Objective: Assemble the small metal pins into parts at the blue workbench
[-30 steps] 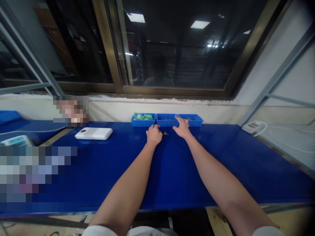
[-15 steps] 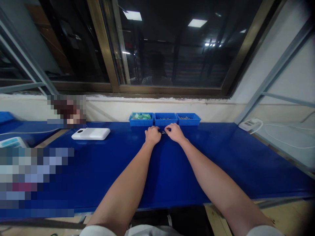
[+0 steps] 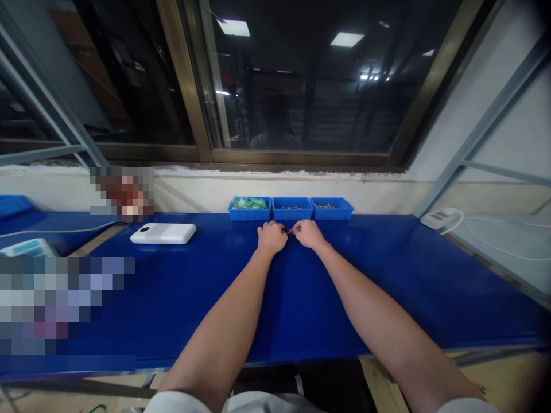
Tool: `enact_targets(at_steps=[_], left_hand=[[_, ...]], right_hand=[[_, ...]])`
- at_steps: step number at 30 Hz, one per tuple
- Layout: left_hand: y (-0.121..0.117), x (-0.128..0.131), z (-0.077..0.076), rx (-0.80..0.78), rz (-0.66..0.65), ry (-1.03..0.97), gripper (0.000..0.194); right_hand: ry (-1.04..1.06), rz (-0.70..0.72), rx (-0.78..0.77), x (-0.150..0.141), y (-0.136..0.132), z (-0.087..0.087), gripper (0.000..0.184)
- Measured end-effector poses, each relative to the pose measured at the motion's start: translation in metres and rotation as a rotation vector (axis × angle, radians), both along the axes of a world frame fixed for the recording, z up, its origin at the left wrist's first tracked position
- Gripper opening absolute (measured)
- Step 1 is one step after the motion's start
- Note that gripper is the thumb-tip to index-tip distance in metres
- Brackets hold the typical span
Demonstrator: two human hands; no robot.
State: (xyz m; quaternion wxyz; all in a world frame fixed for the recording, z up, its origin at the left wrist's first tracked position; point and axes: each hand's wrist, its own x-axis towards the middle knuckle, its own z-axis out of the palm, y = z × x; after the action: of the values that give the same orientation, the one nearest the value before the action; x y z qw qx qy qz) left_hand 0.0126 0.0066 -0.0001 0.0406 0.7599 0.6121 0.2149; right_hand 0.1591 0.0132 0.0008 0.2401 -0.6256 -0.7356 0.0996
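My left hand (image 3: 272,236) and my right hand (image 3: 308,233) face each other over the blue table, just in front of the bins. Between their fingertips are small shiny metal pieces (image 3: 290,231), too tiny to name. Both hands are closed, with fingers pinched around these pieces. Behind them stand three blue bins in a row: the left bin (image 3: 249,215) has green and white items in it, while the middle bin (image 3: 293,214) and the right bin (image 3: 332,213) hold small metal parts.
A white power bank-like device (image 3: 163,233) lies on the blue table (image 3: 193,287) to the left. At the right edge sits a white power strip (image 3: 439,218) with a cable. A window (image 3: 301,86) rises behind. Blurred patches cover the far left.
My right hand has drawn in nearer to my left, narrowing the gap around the metal pieces. The whole view has shifted slightly.
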Motion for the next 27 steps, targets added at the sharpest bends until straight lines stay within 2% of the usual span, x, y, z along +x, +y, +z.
enact_targets(at_steps=[4,9,12,16,22,27], left_hand=[[-0.001,0.0,0.001,-0.015,0.009,-0.003,0.033],[0.0,0.0,0.002,0.012,0.027,-0.093,0.03],[-0.001,0.0,0.004,0.048,0.042,-0.197,0.032],[-0.003,0.002,0.007,0.06,-0.014,-0.203,0.03],[0.0,0.002,0.007,0.049,-0.04,-0.258,0.023],[0.001,0.002,0.007,0.051,-0.063,-0.336,0.019]], right_hand=[[-0.008,0.014,-0.027,0.001,0.0,-0.001,0.017],[0.043,0.028,0.125,0.006,0.003,-0.007,0.016],[0.1,0.083,0.2,0.009,0.004,-0.009,0.015],[0.183,0.159,0.24,0.011,0.002,-0.007,0.014],[0.608,0.232,0.115,0.01,0.001,-0.005,0.011],[0.917,0.228,-0.029,0.011,0.001,-0.003,0.021]])
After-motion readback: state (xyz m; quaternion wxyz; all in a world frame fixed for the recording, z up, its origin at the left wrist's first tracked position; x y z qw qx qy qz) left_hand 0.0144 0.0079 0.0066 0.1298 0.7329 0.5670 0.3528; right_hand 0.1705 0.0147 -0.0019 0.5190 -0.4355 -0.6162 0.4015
